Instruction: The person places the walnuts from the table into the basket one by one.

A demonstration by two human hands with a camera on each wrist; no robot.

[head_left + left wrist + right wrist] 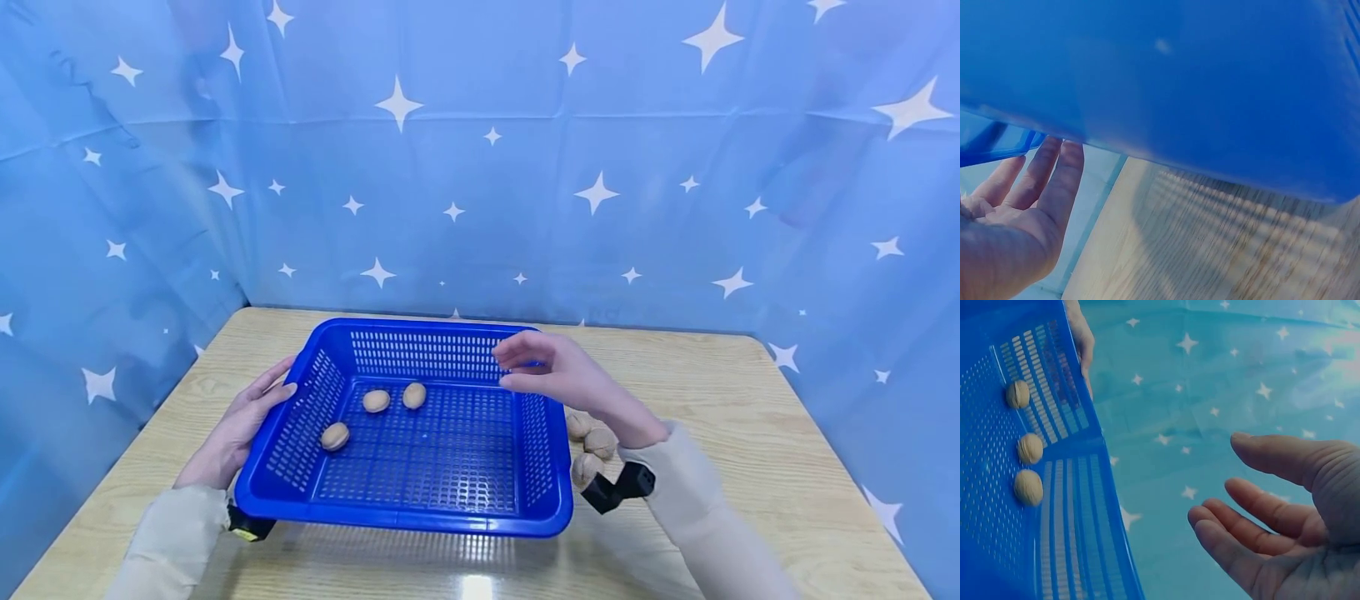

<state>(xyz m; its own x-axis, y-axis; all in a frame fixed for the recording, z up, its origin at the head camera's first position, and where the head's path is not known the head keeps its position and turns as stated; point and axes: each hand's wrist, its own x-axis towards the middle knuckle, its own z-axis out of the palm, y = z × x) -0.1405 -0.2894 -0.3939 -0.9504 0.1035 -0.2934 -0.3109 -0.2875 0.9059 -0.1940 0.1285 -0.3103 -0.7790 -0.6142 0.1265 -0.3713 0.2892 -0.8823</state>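
Observation:
A blue plastic basket point(405, 518) with slotted walls is held above the table, tilted, its shadow falling beneath it. Three walnuts lie inside on its floor: one walnut point(334, 436) near the left wall, another walnut point(376, 401) and a third walnut point(414, 395) farther back. My left hand point(238, 421) grips the basket's left rim, the thumb over the edge; in the left wrist view its fingers point(1066, 181) reach up to the basket from below. My right hand point(558, 372) hovers by the right rim, fingers loosely bent, with nothing in its grasp.
Several walnuts point(600, 442) lie on the wooden table point(712, 392) just right of the basket, below my right wrist. A blue curtain point(487, 183) with white stars stands behind the table and along its sides.

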